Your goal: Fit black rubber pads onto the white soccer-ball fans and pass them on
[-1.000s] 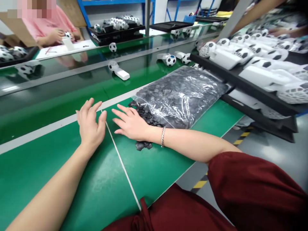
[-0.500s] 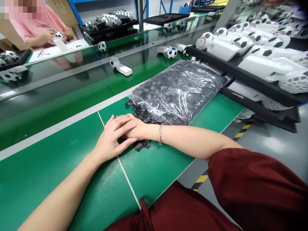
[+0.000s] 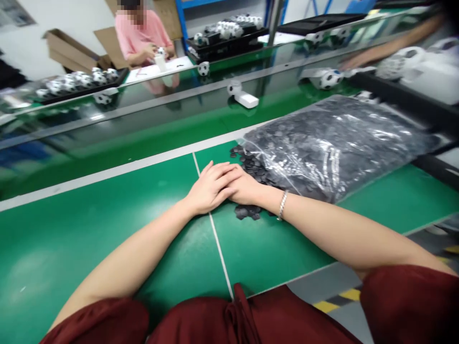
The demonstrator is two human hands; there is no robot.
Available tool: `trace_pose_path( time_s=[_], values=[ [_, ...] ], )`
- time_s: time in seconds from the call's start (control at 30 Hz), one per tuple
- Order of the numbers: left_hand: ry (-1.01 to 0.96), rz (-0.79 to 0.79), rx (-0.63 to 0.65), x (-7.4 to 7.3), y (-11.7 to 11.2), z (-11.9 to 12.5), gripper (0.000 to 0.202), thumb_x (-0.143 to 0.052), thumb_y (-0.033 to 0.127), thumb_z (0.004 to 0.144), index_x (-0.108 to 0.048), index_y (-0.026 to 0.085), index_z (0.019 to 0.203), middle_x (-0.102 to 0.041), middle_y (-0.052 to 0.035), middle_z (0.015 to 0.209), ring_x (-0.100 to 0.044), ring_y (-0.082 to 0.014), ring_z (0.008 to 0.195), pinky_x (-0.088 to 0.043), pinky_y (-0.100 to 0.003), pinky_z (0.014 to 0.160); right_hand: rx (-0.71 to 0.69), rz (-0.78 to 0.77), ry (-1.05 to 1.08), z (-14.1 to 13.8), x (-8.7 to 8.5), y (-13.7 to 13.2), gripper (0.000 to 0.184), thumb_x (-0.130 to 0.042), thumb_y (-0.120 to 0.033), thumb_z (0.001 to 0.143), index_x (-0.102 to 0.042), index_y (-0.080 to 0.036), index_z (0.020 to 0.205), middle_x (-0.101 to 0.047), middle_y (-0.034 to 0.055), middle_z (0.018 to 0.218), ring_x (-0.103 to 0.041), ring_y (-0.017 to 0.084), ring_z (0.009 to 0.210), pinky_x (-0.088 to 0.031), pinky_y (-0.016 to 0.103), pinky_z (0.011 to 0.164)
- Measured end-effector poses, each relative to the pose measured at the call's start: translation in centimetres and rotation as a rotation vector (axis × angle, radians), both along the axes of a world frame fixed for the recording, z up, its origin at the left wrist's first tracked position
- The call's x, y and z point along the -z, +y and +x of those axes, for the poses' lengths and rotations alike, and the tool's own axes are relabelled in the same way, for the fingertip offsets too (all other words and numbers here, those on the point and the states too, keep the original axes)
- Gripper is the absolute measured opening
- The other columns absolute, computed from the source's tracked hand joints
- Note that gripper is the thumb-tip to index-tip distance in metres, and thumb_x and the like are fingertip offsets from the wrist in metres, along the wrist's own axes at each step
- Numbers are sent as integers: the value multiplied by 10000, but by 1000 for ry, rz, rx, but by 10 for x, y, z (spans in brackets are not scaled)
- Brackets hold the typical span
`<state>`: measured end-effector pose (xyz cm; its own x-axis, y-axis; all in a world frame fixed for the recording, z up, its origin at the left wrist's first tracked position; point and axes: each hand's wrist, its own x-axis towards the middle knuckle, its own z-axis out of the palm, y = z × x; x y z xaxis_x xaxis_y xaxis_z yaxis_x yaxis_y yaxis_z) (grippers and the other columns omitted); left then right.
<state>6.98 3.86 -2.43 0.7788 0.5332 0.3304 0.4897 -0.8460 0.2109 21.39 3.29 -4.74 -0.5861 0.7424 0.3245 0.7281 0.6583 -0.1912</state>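
My left hand point(image 3: 210, 187) lies across the back of my right hand point(image 3: 249, 185), its fingers stretched out and slightly apart. Under it, the right hand's fingers are hidden, so what they do does not show. Both hands rest on the green tabletop point(image 3: 118, 243), beside a white line. Small flat black pieces point(image 3: 246, 211) lie loose around my right hand and wrist. They spread from the mouth of a clear plastic bag point(image 3: 322, 148) that is full of the same pieces and lies flat to the right.
Beyond a pale strip runs a green conveyor point(image 3: 158, 131) carrying a white item with a soccer-ball head point(image 3: 244, 95). Black trays point(image 3: 401, 95) of such items stand at right, where another person's arm point(image 3: 394, 45) reaches in. Across the belt sits a person in pink point(image 3: 143, 36).
The view has swung left, so everything sits further right in it. A co-worker's arm now reaches over the belt at right. My hands keep the same pose, left over right.
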Motion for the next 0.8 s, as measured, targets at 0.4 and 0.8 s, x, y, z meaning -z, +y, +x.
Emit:
trace_pose_path(
  time_s=[0.4, 0.8],
  values=[
    [526, 179, -750, -25, 26, -54, 288, -473, 238, 838, -584, 128, 1080, -626, -143, 1028, -538, -298, 1015, -227, -606, 989, -25, 8, -79, 6, -3, 1, 423, -436, -425, 869, -525, -186, 1207, -511, 102, 1287, -444, 265, 1192, -377, 441, 929],
    [525, 170, -727, -48, 15, -53, 349, -518, 243, 814, -541, 123, 1140, -625, -131, 1049, -545, -300, 1003, -265, -580, 987, -16, 1, -117, 7, 0, 3, 438, -412, -452, 874, -519, -186, 1205, -491, 92, 1307, -440, 269, 1196, -390, 447, 932]
  ],
)
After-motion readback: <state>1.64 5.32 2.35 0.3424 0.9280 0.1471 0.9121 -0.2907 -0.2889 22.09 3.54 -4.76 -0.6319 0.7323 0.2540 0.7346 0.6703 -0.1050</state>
